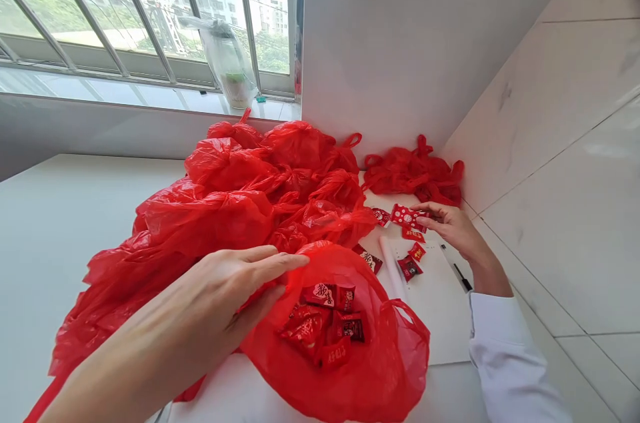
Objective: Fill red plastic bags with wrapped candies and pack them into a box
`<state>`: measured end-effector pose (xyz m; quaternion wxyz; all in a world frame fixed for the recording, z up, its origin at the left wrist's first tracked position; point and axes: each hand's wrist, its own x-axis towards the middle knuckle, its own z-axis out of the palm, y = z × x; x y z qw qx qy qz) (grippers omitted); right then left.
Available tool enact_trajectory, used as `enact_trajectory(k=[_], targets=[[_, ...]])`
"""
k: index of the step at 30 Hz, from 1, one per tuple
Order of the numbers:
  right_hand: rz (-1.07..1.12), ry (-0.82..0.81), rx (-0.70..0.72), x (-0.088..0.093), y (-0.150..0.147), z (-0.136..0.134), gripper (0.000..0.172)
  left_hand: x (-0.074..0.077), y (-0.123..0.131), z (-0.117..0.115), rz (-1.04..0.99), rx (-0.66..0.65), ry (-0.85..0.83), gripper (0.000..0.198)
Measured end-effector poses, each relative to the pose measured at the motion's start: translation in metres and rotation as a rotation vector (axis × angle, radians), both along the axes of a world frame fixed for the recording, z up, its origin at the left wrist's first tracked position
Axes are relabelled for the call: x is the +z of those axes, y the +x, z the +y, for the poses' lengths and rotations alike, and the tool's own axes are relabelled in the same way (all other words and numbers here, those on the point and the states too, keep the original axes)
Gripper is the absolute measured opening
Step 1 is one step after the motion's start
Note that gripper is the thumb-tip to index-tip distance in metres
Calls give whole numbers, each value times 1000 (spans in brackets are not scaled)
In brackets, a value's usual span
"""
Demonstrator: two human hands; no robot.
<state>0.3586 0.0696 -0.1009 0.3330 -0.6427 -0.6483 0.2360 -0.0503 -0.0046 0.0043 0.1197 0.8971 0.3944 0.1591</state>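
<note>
An opened red plastic bag (pixel 395 376) lies in front of me with several red candy packets (pixel 320 326) inside. The thumb and fingers of my left hand (pixel 225 296) are closed on the bag's left rim. Farther right, my right hand (pixel 455 229) pinches a red packet with white dots (pixel 406 216) between thumb and fingers. Beside that packet is another red packet (pixel 381 216). Just below lie small red candies (pixel 416 251) and a dark red one (pixel 410 268). A red packet with dark characters (pixel 370 259) sits behind the open bag's rim.
Many filled red bags (pixel 240 209) are heaped on the left and middle of the white table (pixel 90 189). More red bags (pixel 417 173) rest in the back corner. A notebook (pixel 440 316) and a black pen (pixel 463 277) lie at right. On the windowsill stands a bagged cup (pixel 235 86).
</note>
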Motion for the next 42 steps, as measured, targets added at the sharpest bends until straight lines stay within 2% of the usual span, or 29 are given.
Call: enact_trajectory(k=[4,8,13,20,33,42], targets=[[-26,-65,111,-4,-18,2,30,-3,-2,-3,8,-35,-27,29],[-66,-106,195,-9,-37,4,27,-2,-2,-4,33,4,-51,28],[-110,-130,252,-14,-44,5,27,1,-2,-4,36,-31,1,28],[-152,-139,227,-22,-42,7,28,3,4,-5,43,27,-1,27],[-240,-147,207,-19,-48,5,33,5,7,-6,-24,84,-32,25],[-232,-133,213,-22,-53,4,27,6,9,-12,-34,-5,-108,25]])
